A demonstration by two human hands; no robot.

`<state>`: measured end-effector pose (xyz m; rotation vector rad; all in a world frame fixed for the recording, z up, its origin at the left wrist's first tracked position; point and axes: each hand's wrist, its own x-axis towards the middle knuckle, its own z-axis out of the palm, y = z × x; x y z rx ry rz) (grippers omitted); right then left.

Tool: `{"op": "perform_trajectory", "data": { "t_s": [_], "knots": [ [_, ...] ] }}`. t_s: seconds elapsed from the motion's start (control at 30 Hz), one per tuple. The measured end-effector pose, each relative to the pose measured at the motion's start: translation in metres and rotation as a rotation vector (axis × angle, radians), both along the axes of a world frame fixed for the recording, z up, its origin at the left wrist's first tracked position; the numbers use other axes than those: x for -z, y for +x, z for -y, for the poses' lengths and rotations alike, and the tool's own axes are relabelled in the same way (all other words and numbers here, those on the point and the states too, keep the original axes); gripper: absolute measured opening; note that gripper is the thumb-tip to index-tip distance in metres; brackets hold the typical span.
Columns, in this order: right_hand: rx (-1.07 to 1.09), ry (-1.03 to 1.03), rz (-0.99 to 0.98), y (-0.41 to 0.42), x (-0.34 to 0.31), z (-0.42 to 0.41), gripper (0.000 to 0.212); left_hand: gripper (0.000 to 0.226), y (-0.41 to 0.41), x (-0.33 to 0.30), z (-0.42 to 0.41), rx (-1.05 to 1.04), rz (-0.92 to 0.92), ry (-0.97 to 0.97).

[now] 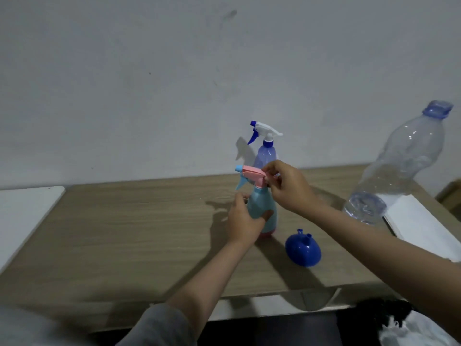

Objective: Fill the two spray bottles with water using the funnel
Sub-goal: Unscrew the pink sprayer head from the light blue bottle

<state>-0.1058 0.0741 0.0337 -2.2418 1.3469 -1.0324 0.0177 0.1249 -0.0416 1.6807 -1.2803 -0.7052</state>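
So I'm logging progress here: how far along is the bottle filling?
Nothing looks filled. In hand: the left hand grips the light blue spray bottle while the right hand holds its pink spray head, still on. Left: the funnel lies unused, the purple spray bottle is capped, and the water bottle stands closed.

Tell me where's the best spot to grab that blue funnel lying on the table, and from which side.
Probably by the narrow spout. The blue funnel sits wide mouth down on the table, right of the light blue spray bottle, with its spout sticking up. Come from above and pinch the spout; the domed cone looks too smooth and broad for a sure hold. Both hands are busy now with that bottle.
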Motion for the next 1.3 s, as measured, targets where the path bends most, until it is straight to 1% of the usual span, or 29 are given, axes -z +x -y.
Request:
{"op": "perform_trajectory", "data": {
  "t_s": [0.13, 0.23, 0.3, 0.37, 0.4, 0.43, 0.57, 0.7, 0.83, 1.0, 1.17, 1.3],
  "knots": [
    [0.01, 0.084, 0.058, -0.017, 0.012, -0.02, 0.015, 0.055, -0.013, 0.008, -0.016, 0.041, 0.006, 0.003],
    [0.044, 0.085, 0.15, -0.024, 0.016, -0.032, 0.017, 0.053, -0.019, 0.01, -0.023, 0.035, 0.031, -0.013],
    [0.108, 0.126, 0.309, -0.023, 0.022, -0.041, 0.02, 0.053, -0.021, 0.012, -0.024, 0.032, 0.056, -0.029],
    [0.202, 0.208, 0.508, -0.017, 0.035, -0.049, 0.032, 0.054, -0.023, 0.012, -0.027, 0.027, 0.059, -0.04],
    [0.253, 0.233, 0.566, -0.014, 0.042, -0.052, 0.037, 0.055, -0.023, 0.012, -0.028, 0.027, 0.054, -0.041],
    [0.29, 0.246, 0.583, -0.011, 0.048, -0.053, 0.039, 0.055, -0.023, 0.012, -0.028, 0.032, 0.054, -0.038],
    [0.317, 0.22, 0.537, -0.001, 0.057, -0.05, 0.034, 0.053, -0.02, 0.008, -0.027, 0.078, 0.084, -0.031],
    [0.331, 0.182, 0.525, 0.005, 0.057, -0.042, 0.04, 0.048, -0.013, 0.003, -0.023, 0.117, 0.173, 0.022],
    [0.315, 0.123, 0.467, 0.003, 0.06, -0.039, 0.036, 0.05, -0.011, -0.001, -0.018, 0.132, 0.229, 0.02],
    [0.282, 0.034, 0.409, 0.004, 0.06, -0.042, 0.031, 0.049, -0.011, 0.0, -0.02, 0.133, 0.23, 0.009],
    [0.263, -0.01, 0.369, 0.003, 0.064, -0.041, 0.028, 0.053, -0.011, 0.0, -0.019, 0.147, 0.245, 0.011],
    [0.196, -0.037, 0.318, 0.002, 0.066, -0.04, 0.025, 0.052, -0.01, -0.001, -0.02, 0.153, 0.228, 0.012]
  ]
}}
